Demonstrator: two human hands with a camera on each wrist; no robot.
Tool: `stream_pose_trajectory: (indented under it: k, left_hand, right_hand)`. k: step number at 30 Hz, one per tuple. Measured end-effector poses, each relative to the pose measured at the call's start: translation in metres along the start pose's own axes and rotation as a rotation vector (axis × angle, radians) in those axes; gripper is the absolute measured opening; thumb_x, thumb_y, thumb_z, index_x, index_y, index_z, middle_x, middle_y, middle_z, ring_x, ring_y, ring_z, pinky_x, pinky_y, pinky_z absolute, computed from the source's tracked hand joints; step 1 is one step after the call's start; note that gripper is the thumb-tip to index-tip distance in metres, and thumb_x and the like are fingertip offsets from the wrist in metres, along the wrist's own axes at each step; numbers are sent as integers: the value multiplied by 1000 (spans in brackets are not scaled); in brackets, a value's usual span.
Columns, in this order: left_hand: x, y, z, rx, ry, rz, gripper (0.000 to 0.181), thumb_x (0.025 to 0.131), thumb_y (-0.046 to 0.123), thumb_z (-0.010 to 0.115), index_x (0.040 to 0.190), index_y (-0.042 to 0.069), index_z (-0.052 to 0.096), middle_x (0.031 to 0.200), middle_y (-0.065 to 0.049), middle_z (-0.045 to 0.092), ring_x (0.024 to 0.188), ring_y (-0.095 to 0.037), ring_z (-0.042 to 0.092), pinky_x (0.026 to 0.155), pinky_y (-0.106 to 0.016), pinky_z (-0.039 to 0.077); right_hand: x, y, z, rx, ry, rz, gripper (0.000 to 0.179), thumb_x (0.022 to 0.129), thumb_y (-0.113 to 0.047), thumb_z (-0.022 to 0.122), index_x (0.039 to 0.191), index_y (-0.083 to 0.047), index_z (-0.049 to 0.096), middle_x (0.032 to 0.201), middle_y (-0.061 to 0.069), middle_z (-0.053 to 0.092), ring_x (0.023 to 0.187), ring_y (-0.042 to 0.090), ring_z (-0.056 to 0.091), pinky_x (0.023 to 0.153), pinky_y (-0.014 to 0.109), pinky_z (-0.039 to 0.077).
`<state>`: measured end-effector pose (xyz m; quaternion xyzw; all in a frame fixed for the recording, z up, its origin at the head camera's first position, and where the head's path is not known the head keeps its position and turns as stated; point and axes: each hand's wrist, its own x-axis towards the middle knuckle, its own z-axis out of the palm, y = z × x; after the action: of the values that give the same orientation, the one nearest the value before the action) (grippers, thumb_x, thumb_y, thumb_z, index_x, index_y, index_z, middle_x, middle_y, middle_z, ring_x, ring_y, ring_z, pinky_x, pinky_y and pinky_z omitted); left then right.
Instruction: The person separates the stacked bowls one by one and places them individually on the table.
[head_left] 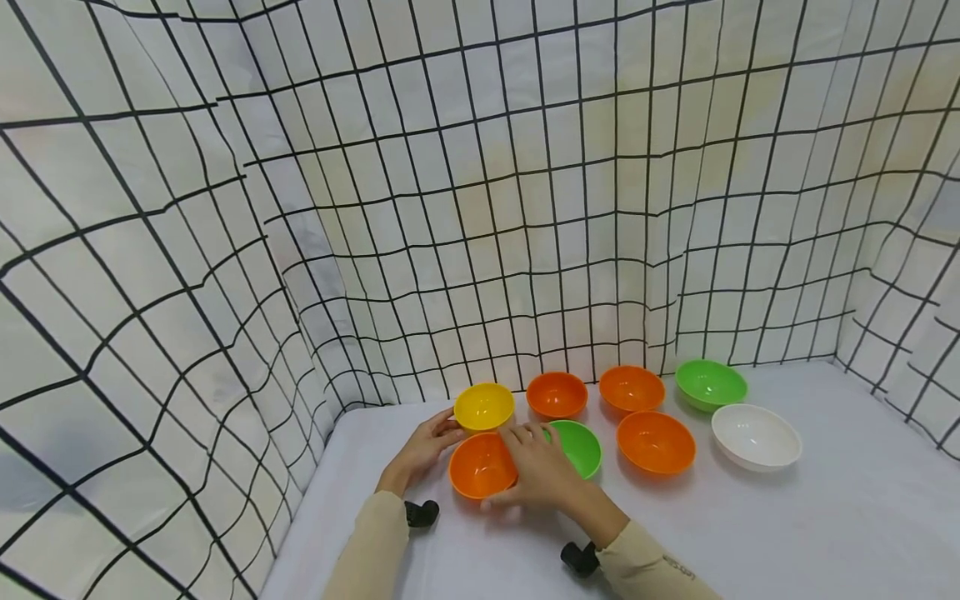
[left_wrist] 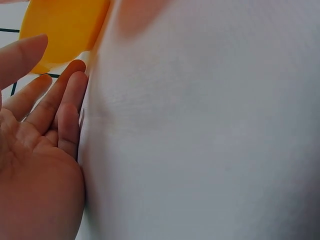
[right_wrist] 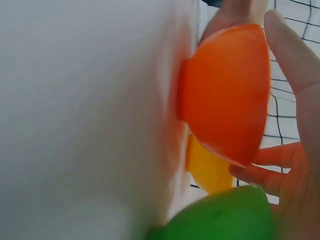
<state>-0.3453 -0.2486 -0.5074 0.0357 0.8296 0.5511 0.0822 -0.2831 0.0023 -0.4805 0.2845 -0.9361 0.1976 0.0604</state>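
A yellow bowl point(head_left: 483, 407) stands upright at the left end of the back row. My left hand point(head_left: 424, 450) is at its left side, fingers fairly straight and close to the bowl's wall; the left wrist view shows the palm point(left_wrist: 35, 165) holding nothing. In front of the yellow bowl is an orange bowl point(head_left: 480, 468), upright on the cloth. My right hand point(head_left: 542, 468) spans its right side, thumb by the near rim and fingers by the far rim, spread rather than curled. Beside that hand sits a green bowl point(head_left: 581, 448), partly hidden by it.
Two more orange bowls point(head_left: 557, 395) point(head_left: 632, 390) and a green bowl point(head_left: 711, 385) continue the back row. In front are an orange bowl point(head_left: 656, 443) and a white bowl point(head_left: 756, 437). White cloth covers the table point(head_left: 847, 517); a black-gridded white wall point(head_left: 540, 208) rises behind it.
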Motion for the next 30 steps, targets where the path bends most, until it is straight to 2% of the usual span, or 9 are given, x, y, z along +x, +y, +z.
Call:
stream_pose_trajectory:
  k: [4,9,15,18,21,26,30]
  left_hand:
    - [-1,0,-1,-20,4,-3,60,102,23,64,156,12,42,139,-15,63,129,-32,58,118,-60,40]
    - [-3,0,0,-47,-4,7,55,103,17,60,154,8,43,141,-19,61,131,-34,57,120,-60,39]
    - [-9,5,1,-15,25,26,50,106,13,54,153,6,42,139,-19,63,128,-34,62,118,-56,43]
    - [-14,10,0,56,54,16,50,105,16,55,153,8,43,139,-18,63,129,-34,61,115,-55,46]
    - [-18,17,0,186,116,35,50,103,18,59,151,9,46,139,-16,63,129,-35,60,112,-55,50]
    - [-27,31,-9,421,275,151,52,98,17,67,146,7,51,139,-17,62,127,-36,59,108,-56,51]
    - [-36,41,-20,592,347,210,55,96,22,70,145,8,52,141,-17,61,129,-36,57,108,-57,50]
  right_hand:
    - [0,2,-12,92,-12,24,103,77,-72,75,152,-8,45,153,15,50,143,43,39,121,68,27]
    - [-4,9,-39,199,-11,71,93,86,-60,74,156,-10,40,159,13,44,146,43,35,122,70,25]
    - [-14,24,-81,248,78,68,89,88,-58,74,157,-13,38,160,10,43,148,40,34,119,69,33]
    - [-23,33,-103,281,121,62,87,88,-58,73,156,-14,40,160,9,43,149,38,35,118,67,35]
    - [-35,43,-123,343,148,81,85,88,-55,75,155,-16,41,158,7,45,148,35,37,118,65,37]
    - [-55,66,-141,333,203,103,81,92,-47,74,156,-14,37,152,10,50,143,36,41,117,66,37]
    - [-73,90,-142,275,269,132,78,95,-41,72,157,-11,36,155,16,47,145,41,38,116,72,33]
